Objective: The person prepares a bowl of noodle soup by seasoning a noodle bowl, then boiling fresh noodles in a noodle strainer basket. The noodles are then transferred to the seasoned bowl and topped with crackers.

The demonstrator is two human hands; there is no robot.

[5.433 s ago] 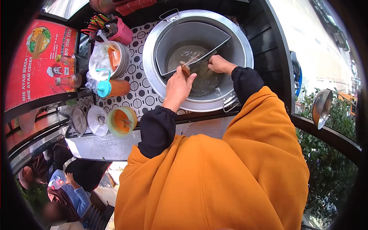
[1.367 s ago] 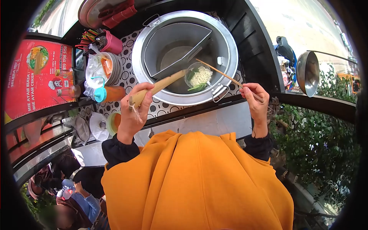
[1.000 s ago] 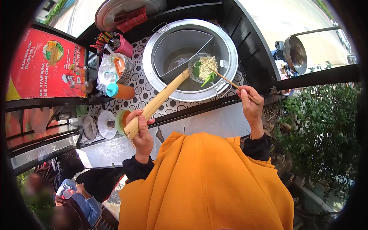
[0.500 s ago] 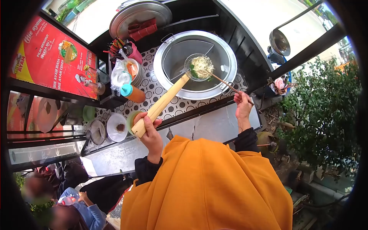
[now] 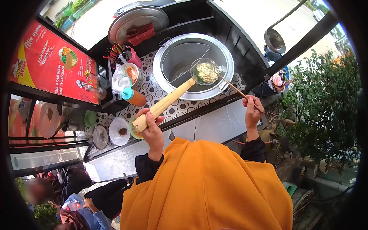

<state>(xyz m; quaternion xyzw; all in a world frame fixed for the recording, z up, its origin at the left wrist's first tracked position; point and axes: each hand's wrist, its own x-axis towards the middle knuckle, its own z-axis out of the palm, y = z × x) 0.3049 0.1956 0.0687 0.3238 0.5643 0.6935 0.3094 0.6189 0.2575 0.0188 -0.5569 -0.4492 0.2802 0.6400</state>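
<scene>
My left hand (image 5: 150,127) is wrapped round the thick wooden handle of a wire noodle strainer (image 5: 168,102). Its mesh basket hangs over the right part of a large metal pot (image 5: 162,85). Pale noodles (image 5: 207,73) lie in the basket, with some green leaves at their left side. Between the fingers of my right hand (image 5: 253,111) is a pair of chopsticks (image 5: 234,87), pointing up and left. Their tips are at the right edge of the strainer basket, beside the noodles. Inside the pot is a metal divider, with liquid showing below.
Left of the pot stand an orange sauce bottle (image 5: 134,96) with a blue cap and a stack of bowls (image 5: 134,74). White bowls (image 5: 119,131) sit near my left hand. A large round lid (image 5: 138,23) leans behind. Two people sit at lower left; a ladle (image 5: 275,40) hangs at right.
The strainer basket has shifted right and slightly down over the pot. My right hand has moved right and down, and the chopstick tips have gone from the noodles to the basket's right edge.
</scene>
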